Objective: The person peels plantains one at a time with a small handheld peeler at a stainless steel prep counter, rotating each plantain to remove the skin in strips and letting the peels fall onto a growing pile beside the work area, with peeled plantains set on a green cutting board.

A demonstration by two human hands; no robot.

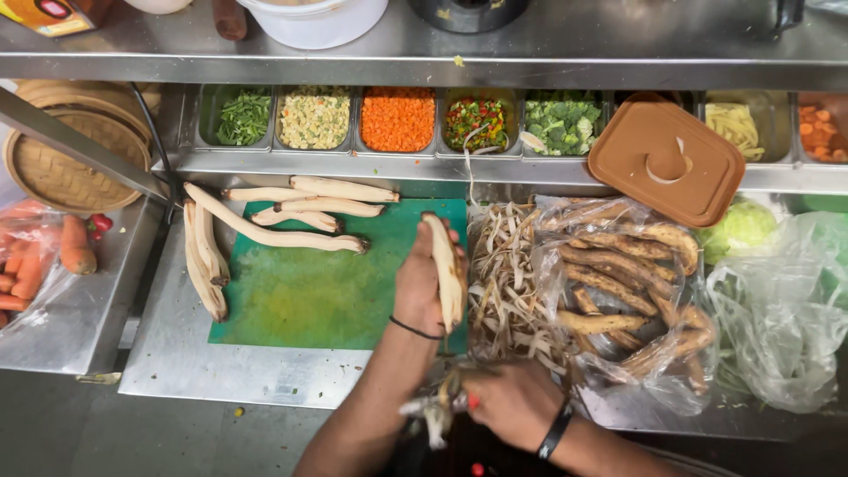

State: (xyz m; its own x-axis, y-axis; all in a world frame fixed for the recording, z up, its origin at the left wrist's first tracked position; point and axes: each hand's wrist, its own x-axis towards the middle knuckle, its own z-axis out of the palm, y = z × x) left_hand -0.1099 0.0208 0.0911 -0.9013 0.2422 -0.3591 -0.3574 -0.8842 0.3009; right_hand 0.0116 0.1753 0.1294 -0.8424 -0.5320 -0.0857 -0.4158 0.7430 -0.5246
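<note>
Left hand (422, 287) had its grip wrapped around a peeled pale root (445, 265), held upright over the green cutting board (300, 291) on the tabletop (177, 353). Right hand (512, 402) was pinched on a peeler (442, 408) with peel scraps hanging off it. More peeled roots (274, 231) lay on the board, pile of peels (508, 278) just beside.

You get bright, even overhead light with soft glare on the steel shelf (565, 44), while the bottom edge blurs darkly.
</note>
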